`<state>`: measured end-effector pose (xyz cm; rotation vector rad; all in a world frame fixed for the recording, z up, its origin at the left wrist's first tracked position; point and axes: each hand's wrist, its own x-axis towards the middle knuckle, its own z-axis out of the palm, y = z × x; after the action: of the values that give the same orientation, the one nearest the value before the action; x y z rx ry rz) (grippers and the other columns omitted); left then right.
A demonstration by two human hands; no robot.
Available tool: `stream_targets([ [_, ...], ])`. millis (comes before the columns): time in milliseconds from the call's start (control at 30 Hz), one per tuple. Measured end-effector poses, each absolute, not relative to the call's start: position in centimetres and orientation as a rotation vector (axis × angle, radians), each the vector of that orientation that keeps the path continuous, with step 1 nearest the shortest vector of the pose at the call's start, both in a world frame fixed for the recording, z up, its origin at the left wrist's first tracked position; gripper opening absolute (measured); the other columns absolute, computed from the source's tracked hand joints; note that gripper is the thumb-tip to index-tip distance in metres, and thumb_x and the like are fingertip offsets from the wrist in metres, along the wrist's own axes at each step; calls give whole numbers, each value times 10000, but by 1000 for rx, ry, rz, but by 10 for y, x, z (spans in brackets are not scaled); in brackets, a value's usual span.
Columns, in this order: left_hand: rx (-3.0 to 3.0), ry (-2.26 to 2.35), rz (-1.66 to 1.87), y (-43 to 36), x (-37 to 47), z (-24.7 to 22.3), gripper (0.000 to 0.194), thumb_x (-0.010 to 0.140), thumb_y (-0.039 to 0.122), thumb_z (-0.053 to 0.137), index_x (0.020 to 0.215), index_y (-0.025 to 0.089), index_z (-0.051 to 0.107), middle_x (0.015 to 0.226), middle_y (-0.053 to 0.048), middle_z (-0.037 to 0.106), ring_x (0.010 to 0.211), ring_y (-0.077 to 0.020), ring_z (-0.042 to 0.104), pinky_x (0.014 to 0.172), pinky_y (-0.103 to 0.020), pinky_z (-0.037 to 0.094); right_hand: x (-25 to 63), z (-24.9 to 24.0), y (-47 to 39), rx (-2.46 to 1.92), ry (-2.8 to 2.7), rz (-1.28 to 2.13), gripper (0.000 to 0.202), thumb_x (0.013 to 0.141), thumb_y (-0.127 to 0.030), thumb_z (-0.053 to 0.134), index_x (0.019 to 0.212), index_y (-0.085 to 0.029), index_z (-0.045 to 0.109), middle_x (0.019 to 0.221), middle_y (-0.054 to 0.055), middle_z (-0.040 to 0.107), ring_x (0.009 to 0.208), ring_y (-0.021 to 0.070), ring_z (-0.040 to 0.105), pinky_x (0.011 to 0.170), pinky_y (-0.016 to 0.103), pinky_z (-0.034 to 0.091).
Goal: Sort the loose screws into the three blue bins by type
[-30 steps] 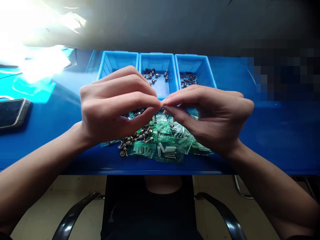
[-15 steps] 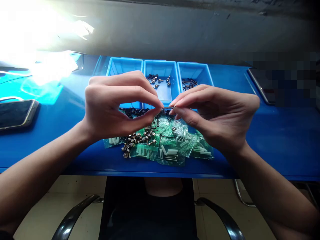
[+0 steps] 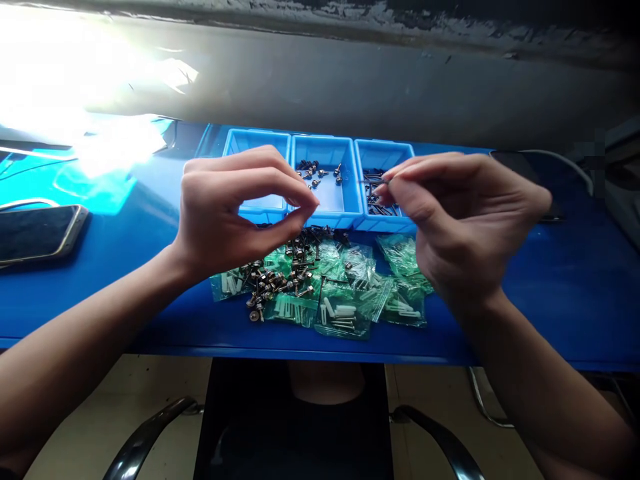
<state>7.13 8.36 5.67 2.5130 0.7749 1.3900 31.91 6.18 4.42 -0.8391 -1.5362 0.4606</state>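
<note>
My right hand (image 3: 465, 213) pinches a thin dark screw (image 3: 370, 181) by one end, over the right blue bin (image 3: 387, 148), where several dark screws lie. My left hand (image 3: 240, 207) is in front of the left and middle bins, its thumb and forefinger pressed together; whether anything tiny is between them is hidden. Hex-head screws lie in the middle blue bin (image 3: 325, 200). Below the hands spreads a loose pile of screws (image 3: 280, 280), beside and over green-tinted bags (image 3: 343, 310) with white plugs and screws inside.
A phone (image 3: 43, 233) lies on the blue table (image 3: 150, 320) at the left, near a bright blue plastic sheet (image 3: 100, 193). Another phone (image 3: 553, 207) is partly hidden behind my right hand. Chair armrests (image 3: 150, 433) show below the table edge.
My right hand has moved right and slightly up with the screw, away from my left fingertips. My left hand has stayed nearly in place. The view has shifted a little.
</note>
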Motion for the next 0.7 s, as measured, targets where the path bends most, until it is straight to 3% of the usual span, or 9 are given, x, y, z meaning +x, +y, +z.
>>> stream_targets([
  [133,2486,925,1429,82,69,56,107,1042,150,720,941,178,745,945,36,768,855,-46,690,788,-272,639,324,42,71,-931,-1479,227,103,999,-116,763,1001,-210,804,1069,136,816,1003,310,816,905,519,697],
  [233,2504,988,1356,78,68,54,50,1089,173,668,1102,145,707,1088,21,760,962,-47,678,841,-243,658,326,44,68,-964,-1659,176,122,1010,-116,734,1053,-209,800,1175,150,818,1127,334,794,958,531,668],
  [300,2510,1019,1391,77,68,52,110,1095,200,644,1182,139,673,1157,-9,749,1026,-95,685,842,-255,680,326,45,65,-911,-1887,143,160,1004,-120,736,1079,-246,800,1118,103,829,1062,303,788,906,510,661],
  [400,2434,1038,1575,79,69,49,63,1074,243,666,1104,205,707,1094,-17,741,971,-136,714,734,-262,680,324,43,61,-676,-2299,33,199,1005,-79,716,1105,-236,786,1058,80,831,992,267,755,845,476,659],
  [567,2375,1000,1641,83,73,47,36,1029,215,713,1050,234,736,1029,-1,731,905,-114,715,653,-200,625,323,38,61,-504,-2678,-330,249,1043,2,613,1178,-136,770,1210,136,823,1112,303,704,803,453,626],
  [700,2318,1054,1651,82,75,45,77,1033,208,711,1103,237,727,1053,-4,725,939,-110,703,643,-185,615,324,38,60,-479,-2681,-388,233,1051,-4,616,1099,-159,784,1180,104,815,1048,270,665,784,417,597],
])
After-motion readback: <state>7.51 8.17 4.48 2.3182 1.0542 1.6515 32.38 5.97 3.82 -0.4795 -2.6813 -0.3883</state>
